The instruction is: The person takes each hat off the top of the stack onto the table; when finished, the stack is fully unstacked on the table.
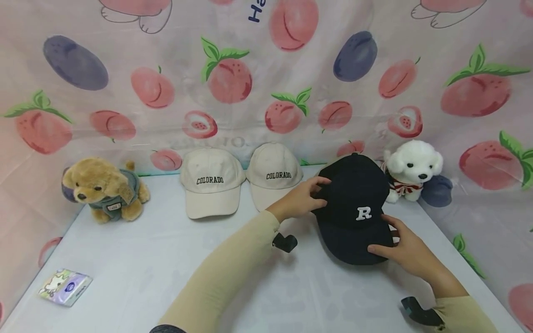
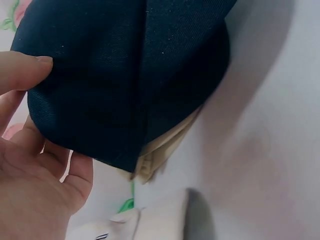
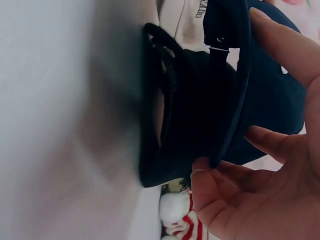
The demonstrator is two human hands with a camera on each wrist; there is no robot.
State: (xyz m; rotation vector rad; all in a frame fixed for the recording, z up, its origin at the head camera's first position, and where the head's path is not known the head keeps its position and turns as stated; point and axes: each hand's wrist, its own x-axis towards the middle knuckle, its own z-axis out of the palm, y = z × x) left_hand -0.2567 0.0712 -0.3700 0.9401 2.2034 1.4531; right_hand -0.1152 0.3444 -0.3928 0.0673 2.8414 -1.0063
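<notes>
A dark navy baseball cap with a white letter R faces forward on the right half of the table, tilted with its brim toward me. My left hand grips the crown's left side, the thumb on the cloth and the fingers at its edge in the left wrist view. On the other side my right hand holds the brim's right edge between thumb and fingers. The right wrist view looks into the dark underside, where a strap shows. Beige cloth peeks out behind the navy cap.
Two beige COLORADO caps stand along the back curtain. A white plush dog sits behind the navy cap, right. At left are a brown plush dog and a small purple-and-white packet. Black mounts hang at both wrists.
</notes>
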